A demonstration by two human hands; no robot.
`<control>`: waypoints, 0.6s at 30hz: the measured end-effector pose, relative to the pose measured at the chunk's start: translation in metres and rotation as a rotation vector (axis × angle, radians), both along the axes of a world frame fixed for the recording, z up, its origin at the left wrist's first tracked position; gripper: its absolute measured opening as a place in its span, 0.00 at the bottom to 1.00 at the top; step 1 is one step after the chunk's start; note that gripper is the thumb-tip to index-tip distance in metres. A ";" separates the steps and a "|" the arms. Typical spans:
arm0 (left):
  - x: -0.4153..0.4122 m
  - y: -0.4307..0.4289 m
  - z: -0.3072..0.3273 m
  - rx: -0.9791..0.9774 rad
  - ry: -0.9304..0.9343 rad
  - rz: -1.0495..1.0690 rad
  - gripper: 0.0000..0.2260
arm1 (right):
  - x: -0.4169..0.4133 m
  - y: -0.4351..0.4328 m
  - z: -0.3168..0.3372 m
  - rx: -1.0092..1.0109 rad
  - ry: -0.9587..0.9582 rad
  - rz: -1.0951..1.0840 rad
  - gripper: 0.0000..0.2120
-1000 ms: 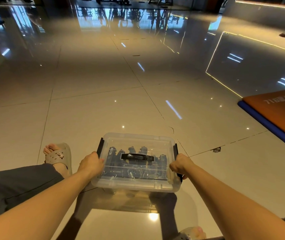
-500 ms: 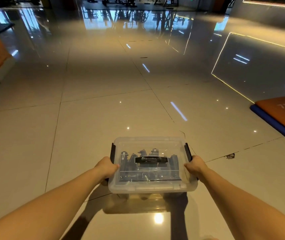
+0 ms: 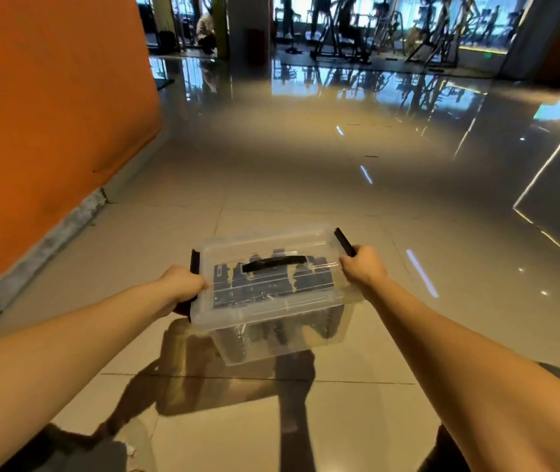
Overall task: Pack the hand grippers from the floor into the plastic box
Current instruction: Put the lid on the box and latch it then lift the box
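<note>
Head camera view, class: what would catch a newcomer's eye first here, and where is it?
The clear plastic box at centre, lid shut, held up off the glossy floor by both hands, the left hand and right hand at its ends. Dark hand grippers show through the lid. A big orange wall fills the left.

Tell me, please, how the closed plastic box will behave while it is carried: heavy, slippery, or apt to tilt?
The plastic box is probably fairly heavy for its size: dark hand grippers fill much of it. It already sits tilted between the left hand and the right hand, so the contents may shift. Its smooth walls look slippery.
</note>
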State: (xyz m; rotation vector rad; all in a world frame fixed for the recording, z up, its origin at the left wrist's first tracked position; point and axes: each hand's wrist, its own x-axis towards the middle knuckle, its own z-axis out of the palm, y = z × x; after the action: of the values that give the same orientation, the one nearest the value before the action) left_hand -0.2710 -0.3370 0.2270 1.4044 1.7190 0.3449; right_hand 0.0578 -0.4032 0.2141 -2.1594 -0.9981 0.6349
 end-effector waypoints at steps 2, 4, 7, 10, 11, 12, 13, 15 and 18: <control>-0.040 -0.003 0.017 0.046 -0.059 0.097 0.11 | -0.037 0.025 0.028 0.044 -0.050 0.088 0.18; -0.080 -0.005 0.034 0.090 -0.111 0.181 0.13 | -0.074 0.047 0.053 0.095 -0.092 0.152 0.17; -0.134 -0.009 0.055 0.139 -0.180 0.308 0.12 | -0.127 0.080 0.082 0.135 -0.105 0.240 0.14; -0.185 -0.007 0.069 0.176 -0.202 0.426 0.11 | -0.180 0.113 0.090 0.157 -0.083 0.324 0.15; -0.201 -0.005 0.072 0.184 -0.206 0.459 0.11 | -0.197 0.124 0.089 0.162 -0.076 0.354 0.16; -0.214 -0.003 0.073 0.195 -0.205 0.494 0.09 | -0.213 0.134 0.087 0.164 -0.063 0.381 0.16; -0.226 -0.002 0.074 0.206 -0.202 0.532 0.08 | -0.228 0.144 0.083 0.164 -0.051 0.405 0.17; -0.249 0.002 0.070 0.211 -0.189 0.609 0.07 | -0.256 0.166 0.075 0.158 -0.035 0.460 0.18; -0.279 0.011 0.053 0.181 -0.176 0.725 0.07 | -0.298 0.203 0.063 0.141 -0.010 0.565 0.18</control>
State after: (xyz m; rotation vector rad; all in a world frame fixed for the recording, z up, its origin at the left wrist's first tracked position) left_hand -0.5497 -0.3258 0.2804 0.7858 2.0337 1.0061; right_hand -0.2400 -0.2007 0.2772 -1.7559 -1.6269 0.7805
